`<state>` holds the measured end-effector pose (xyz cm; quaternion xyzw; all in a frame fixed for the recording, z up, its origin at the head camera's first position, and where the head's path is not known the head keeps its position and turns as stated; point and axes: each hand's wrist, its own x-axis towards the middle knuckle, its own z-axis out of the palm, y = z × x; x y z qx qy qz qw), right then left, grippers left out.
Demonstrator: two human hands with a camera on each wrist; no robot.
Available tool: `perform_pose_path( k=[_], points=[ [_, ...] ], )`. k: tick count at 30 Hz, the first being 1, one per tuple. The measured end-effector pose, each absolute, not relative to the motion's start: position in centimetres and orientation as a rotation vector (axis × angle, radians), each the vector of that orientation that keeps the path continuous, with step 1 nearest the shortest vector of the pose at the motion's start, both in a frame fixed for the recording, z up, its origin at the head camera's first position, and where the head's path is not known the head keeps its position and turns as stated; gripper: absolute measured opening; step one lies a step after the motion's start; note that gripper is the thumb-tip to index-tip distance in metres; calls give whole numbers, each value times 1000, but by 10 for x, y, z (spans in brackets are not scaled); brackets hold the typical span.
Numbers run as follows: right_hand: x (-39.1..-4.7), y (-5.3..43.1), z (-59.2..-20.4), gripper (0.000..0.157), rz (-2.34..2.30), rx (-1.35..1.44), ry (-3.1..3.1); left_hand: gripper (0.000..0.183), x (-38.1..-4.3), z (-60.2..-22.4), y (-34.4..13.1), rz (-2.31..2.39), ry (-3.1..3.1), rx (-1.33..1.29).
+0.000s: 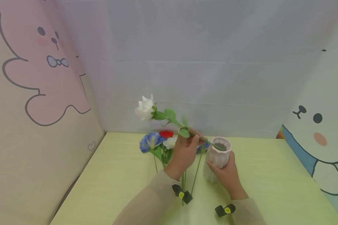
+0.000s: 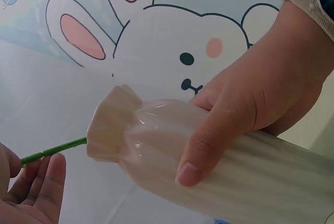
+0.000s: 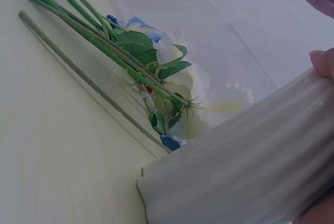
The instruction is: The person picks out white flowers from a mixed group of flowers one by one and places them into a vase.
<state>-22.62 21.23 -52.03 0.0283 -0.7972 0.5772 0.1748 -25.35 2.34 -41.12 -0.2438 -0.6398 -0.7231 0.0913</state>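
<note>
In the head view my left hand [image 1: 183, 154] pinches the green stem of a white artificial rose [image 1: 144, 108]. The bloom points up and to the left, and the stem's lower end reaches into the mouth of a white ribbed vase [image 1: 214, 164]. My right hand [image 1: 228, 175] grips that vase around its side, thumb across the front. Seen from the left wrist, the stem [image 2: 57, 150] runs from the left fingers into the vase's flared rim [image 2: 107, 127]. The stem's tip is hidden inside.
Other artificial flowers lie on the pale yellow table [image 1: 270, 175]: a blue one [image 1: 151, 142], a red one [image 1: 166, 134] and a white one [image 1: 170, 142]. Their stems [image 3: 94, 83] extend toward the front. Cartoon-printed cloth [image 1: 169, 78] encloses the back and sides.
</note>
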Motion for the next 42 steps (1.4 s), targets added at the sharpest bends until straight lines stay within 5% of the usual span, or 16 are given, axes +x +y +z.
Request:
perform_pose_path(
  k=[30, 42],
  points=[
    [-225, 213, -520, 83, 1615, 96, -2259, 23, -272, -405, 45, -2123, -2023, -660],
    [-223, 211, -516, 83, 1619, 79, -2267, 11, -267, -406, 53, -1752, -2231, -603]
  ],
)
